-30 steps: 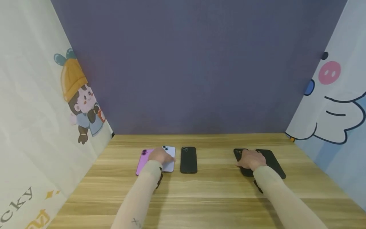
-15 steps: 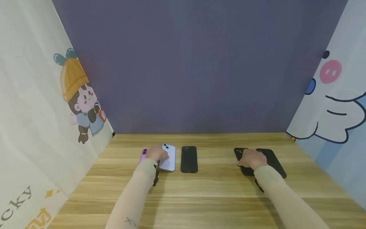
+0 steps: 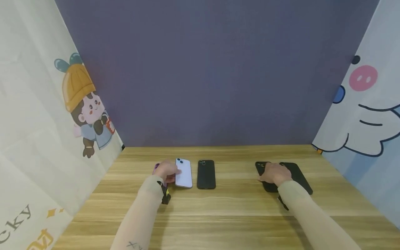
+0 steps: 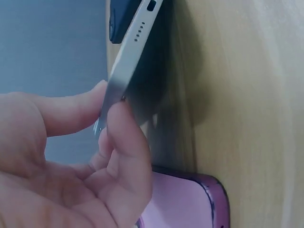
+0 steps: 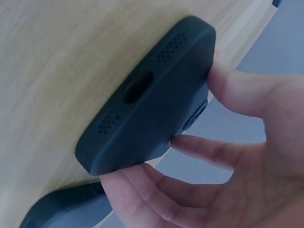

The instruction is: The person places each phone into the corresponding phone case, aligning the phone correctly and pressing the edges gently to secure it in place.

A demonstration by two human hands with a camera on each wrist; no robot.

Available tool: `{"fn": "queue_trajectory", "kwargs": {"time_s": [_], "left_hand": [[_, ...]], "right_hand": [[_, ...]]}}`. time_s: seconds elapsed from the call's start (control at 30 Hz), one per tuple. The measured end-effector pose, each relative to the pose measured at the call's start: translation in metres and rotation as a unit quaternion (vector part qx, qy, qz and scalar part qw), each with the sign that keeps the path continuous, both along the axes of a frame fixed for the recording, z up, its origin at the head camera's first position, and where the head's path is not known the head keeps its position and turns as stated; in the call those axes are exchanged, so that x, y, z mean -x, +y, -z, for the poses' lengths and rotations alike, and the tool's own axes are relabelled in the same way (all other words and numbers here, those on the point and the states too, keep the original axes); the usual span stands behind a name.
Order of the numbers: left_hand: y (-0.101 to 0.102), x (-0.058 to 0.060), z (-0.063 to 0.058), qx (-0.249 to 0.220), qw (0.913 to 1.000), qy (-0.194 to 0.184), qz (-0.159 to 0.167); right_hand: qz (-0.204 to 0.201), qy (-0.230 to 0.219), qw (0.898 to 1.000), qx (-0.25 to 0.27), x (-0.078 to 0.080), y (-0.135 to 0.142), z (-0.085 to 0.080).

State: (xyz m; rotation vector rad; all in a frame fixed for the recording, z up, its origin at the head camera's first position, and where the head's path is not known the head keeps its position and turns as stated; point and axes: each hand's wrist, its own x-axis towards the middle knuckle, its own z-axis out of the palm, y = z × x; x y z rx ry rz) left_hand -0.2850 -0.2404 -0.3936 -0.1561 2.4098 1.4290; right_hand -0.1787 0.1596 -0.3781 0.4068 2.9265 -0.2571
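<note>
My left hand (image 3: 166, 169) pinches a pale lavender-white phone (image 3: 184, 174) by its left edge, thumb on the back, fingers curled beneath. In the left wrist view that phone is tilted, the held edge raised, with shadow under it. A purple-pink phone (image 4: 183, 202) lies beneath my left hand, mostly hidden in the head view. My right hand (image 3: 275, 173) grips a phone in a black case (image 5: 156, 99), thumb on one long edge and fingers on the other; the index fingertip touches its back. A second black-cased phone (image 3: 299, 177) lies just right of that hand.
Between the hands another black phone (image 3: 206, 175) lies back up on the wooden table (image 3: 231, 215). A dark grey panel (image 3: 200, 76) stands along the table's far edge. Printed cloths hang at the left (image 3: 31, 104) and right (image 3: 368, 104).
My left hand has moved left from over the lavender-white phone to its left edge and now pinches it, tilting it. My right hand has stayed in place on the black-cased phone.
</note>
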Motion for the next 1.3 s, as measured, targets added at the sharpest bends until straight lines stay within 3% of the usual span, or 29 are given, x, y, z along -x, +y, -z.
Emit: {"fn": "queue_trajectory", "kwargs": {"time_s": [0.17,0.57,0.87,1.3], "left_hand": [[-0.002,0.0,0.002,-0.026,0.9995,-0.017,-0.002],[-0.009,0.002,0.006,-0.079,0.9955,-0.043,0.032],[-0.012,0.003,0.016,-0.105,0.9933,-0.033,0.035],[-0.011,-0.005,0.014,-0.163,0.9855,-0.02,0.042]], "right_hand": [[0.004,0.0,1.0,0.014,-0.003,0.002,0.001],[0.021,0.011,0.999,0.046,-0.005,0.003,0.003],[0.008,0.015,0.997,0.074,-0.01,0.006,0.006],[0.002,0.039,0.993,0.107,-0.011,-0.006,0.005]]}}
